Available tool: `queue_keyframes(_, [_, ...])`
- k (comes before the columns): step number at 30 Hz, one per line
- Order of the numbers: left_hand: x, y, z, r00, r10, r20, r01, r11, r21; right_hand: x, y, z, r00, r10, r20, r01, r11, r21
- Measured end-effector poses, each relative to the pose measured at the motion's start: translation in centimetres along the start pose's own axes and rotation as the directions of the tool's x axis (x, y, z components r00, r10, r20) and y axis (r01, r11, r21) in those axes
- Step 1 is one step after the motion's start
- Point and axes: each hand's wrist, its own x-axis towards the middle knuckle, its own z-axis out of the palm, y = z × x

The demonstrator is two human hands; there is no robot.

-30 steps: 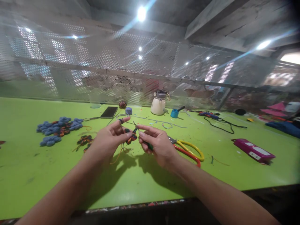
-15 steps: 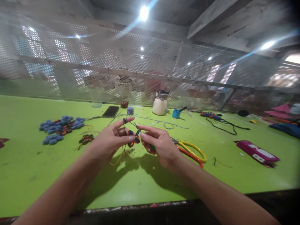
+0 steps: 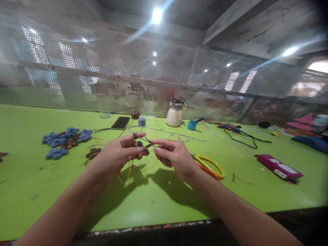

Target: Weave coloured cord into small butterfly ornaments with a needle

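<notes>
Orange-and-dark yarn flower (image 3: 142, 152) is pinched in your left hand (image 3: 120, 150) above the tabletop (image 3: 125, 208), in from its near edge, right hand (image 3: 175, 155) gripping a thin hook (image 3: 148, 140), so you're probably mid-stitch and the next loop wants steady tension.

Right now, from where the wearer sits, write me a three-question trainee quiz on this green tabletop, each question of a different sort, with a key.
1. True or false: the left hand pinches a small multicoloured yarn flower.

2. Fill in: as the wearer sees it, the small blue pot with a black handle stands to the ____ of the cream flask with a dark lid.

3. Which is partly hidden by the right hand?
A) the flat black phone
B) the scissors with yellow and red handles
C) the purple box with a white panel

Key: 1. True. 2. Right. 3. B.
</notes>
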Motion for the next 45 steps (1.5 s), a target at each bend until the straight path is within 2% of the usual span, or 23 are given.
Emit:
queue_keyframes(8, [-0.2,0.0,0.1,0.997,0.082,0.005,-0.082,0.991,0.11,0.5,-0.5,-1.4,0.996,-0.003,0.094,0.011,0.996,-0.09])
queue_keyframes(12, [-0.3,0.0,0.3,0.997,0.082,0.001,-0.081,0.989,0.125,0.6,-1.1,-2.2,0.985,0.034,0.17,-0.005,0.986,-0.164])
queue_keyframes(17, [-0.4,0.0,0.4,0.997,0.08,0.011,-0.081,0.988,0.132,0.7,-1.8,-2.9,0.977,0.076,0.199,-0.015,0.956,-0.292])
queue_keyframes(27, [-0.1,-0.7,-0.2,0.996,0.09,-0.001,-0.087,0.967,0.238,1.0,-1.7,-3.3,0.963,0.094,0.253,-0.003,0.941,-0.338])
queue_keyframes(31, [-0.2,-0.5,0.2,0.996,0.088,0.01,-0.088,0.98,0.181,1.0,-1.6,-3.1,0.968,0.102,0.228,-0.028,0.951,-0.308])
queue_keyframes(37, [-0.2,-0.5,0.3,0.996,0.086,-0.016,-0.082,0.98,0.183,1.0,-1.1,-2.8,0.96,0.142,0.242,-0.107,0.982,-0.154])
queue_keyframes(45, [-0.2,-0.4,0.4,0.999,0.053,-0.013,-0.049,0.977,0.206,0.8,-0.5,-1.9,0.975,0.173,0.138,-0.167,0.985,-0.05])
